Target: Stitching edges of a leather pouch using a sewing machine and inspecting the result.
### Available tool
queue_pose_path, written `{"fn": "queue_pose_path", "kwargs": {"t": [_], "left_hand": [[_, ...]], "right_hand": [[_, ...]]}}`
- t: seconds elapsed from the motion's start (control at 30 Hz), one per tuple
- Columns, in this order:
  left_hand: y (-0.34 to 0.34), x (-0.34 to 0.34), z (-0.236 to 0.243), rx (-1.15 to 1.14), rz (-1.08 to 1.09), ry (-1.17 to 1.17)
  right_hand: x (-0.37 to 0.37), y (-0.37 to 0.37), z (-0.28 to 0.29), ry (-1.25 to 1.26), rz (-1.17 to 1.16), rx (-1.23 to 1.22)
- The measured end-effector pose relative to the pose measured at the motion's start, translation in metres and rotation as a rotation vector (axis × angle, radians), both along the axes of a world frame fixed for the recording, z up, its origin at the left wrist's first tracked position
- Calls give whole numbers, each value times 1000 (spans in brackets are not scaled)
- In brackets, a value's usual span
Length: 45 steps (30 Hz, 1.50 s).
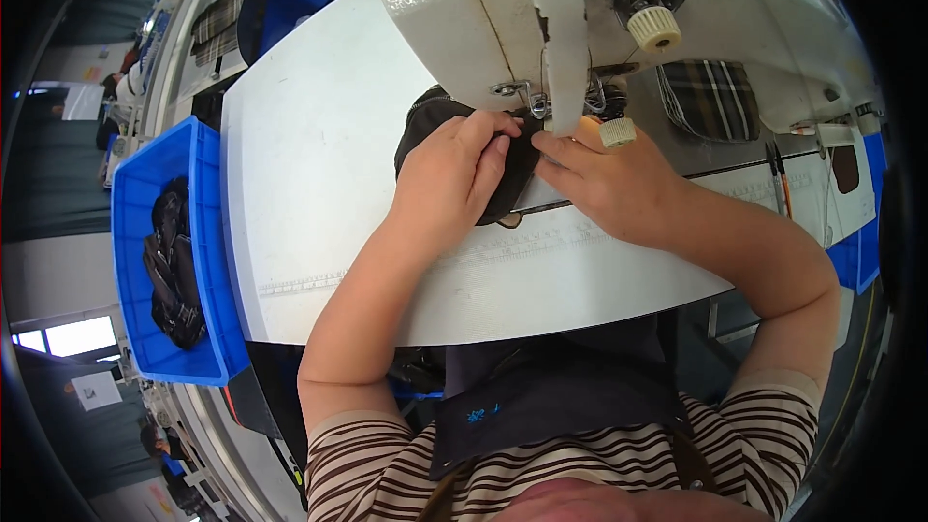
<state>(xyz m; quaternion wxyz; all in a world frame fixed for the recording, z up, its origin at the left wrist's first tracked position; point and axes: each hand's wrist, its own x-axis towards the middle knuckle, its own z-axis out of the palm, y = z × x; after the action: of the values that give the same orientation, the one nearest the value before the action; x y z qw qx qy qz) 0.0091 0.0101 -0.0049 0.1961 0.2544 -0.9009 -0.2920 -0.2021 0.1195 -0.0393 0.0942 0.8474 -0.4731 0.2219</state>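
The cream, chipped-enamel sewing machine [541, 10] looms over the smooth white worktable [309, 164]. A blue plastic bin [130, 261] holds glossy dark pieces. At the needle lies the soft black fabric piece [435, 116]: the left hand [454, 179] presses it flat, fingers together, while the right hand [609, 179] pinches its edge. This looks like feeding a seam, calling for steady guiding.

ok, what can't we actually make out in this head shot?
- Needle area: head view, hidden behind the sewing machine head.
- Dark fabric piece: mostly covered by left hand and right hand.
- Dark items in the blue bin: too small to identify.
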Motion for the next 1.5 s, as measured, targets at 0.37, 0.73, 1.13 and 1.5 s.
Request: {"fn": "queue_pose_path", "kwargs": {"t": [0.37,0.73,1.13,1.5], "left_hand": [[-4,-8,-9,-517,-37,-100],[19,-5,8,-365,-19,-117],[16,-12,-13,-413,4,-18],[11,-7,-8,-390,-60,-69]], "right_hand": [[3,-1,-4,-16,27,19],[1,1,-4,-49,-42,59],[1,1,-11,-51,-13,-11],[1,1,0,-30,-10,-22]]}}
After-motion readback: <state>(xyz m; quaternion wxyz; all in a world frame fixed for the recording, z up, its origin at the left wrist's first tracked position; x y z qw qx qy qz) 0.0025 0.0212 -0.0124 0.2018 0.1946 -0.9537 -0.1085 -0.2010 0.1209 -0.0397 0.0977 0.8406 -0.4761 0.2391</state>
